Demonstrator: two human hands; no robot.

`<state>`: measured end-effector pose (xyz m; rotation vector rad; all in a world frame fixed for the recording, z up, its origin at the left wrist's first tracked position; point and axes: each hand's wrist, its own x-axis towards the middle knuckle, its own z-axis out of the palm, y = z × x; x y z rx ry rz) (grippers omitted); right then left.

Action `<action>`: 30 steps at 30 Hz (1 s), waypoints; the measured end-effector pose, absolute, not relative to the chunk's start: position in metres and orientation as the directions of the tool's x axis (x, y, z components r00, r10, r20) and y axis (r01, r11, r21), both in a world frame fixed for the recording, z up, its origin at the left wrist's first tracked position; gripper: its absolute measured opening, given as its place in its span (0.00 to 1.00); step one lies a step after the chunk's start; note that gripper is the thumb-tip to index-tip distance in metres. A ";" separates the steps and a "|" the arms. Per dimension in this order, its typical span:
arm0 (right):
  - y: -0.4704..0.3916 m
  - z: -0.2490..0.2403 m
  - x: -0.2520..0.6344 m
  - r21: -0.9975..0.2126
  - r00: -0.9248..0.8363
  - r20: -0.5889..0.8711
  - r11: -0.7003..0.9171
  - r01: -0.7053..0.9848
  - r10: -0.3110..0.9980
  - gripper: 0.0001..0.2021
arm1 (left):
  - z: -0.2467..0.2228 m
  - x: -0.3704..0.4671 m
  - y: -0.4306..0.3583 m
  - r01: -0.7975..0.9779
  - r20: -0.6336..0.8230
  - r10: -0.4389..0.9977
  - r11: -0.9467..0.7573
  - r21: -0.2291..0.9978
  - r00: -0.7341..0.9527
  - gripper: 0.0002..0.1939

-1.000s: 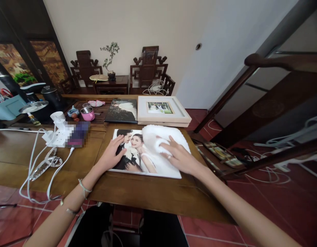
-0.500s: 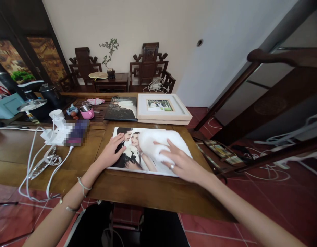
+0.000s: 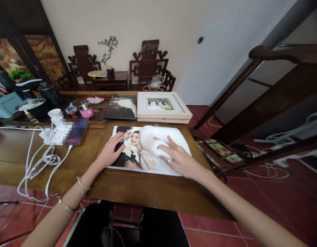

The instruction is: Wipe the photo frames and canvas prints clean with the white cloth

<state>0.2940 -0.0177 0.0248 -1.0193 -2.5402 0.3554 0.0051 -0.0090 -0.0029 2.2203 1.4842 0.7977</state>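
A photo panel (image 3: 129, 152) with a picture of a couple lies flat on the wooden table in front of me. My left hand (image 3: 110, 150) rests on its left part, fingers stretched out and holding nothing. Over the panel's right side spreads a fluffy white cloth (image 3: 170, 133), which hides that part of the picture. My right hand (image 3: 182, 161), with a ring on one finger, presses on this cloth and grips a bunched fold of it between the fingers.
Behind the panel lie a dark photo panel (image 3: 120, 108) and a pale framed photo (image 3: 185, 111). To the left are a white power strip (image 3: 58, 135) with cables, a clear hair claw (image 3: 42, 163) and a pink cup (image 3: 86, 111). A wooden chair (image 3: 230, 85) stands at right.
My right hand and the white cloth under it have shifted slightly away from me and to the left across the panel. My left hand stays in place.
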 end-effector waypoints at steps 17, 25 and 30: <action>0.026 0.030 0.278 -0.342 -0.691 0.234 0.723 0.600 0.684 0.12 | -0.001 0.004 -0.011 0.725 0.235 0.922 -0.386 0.570 0.306 0.26; 0.029 0.027 0.275 -0.312 -0.679 0.250 0.721 0.618 0.690 0.11 | -0.001 0.006 -0.011 0.713 0.244 0.927 -0.375 0.592 0.284 0.26; -0.055 0.025 0.284 -0.282 -0.751 0.237 0.783 0.554 0.617 0.11 | -0.004 0.005 -0.010 0.711 0.254 0.924 -0.382 0.590 0.285 0.26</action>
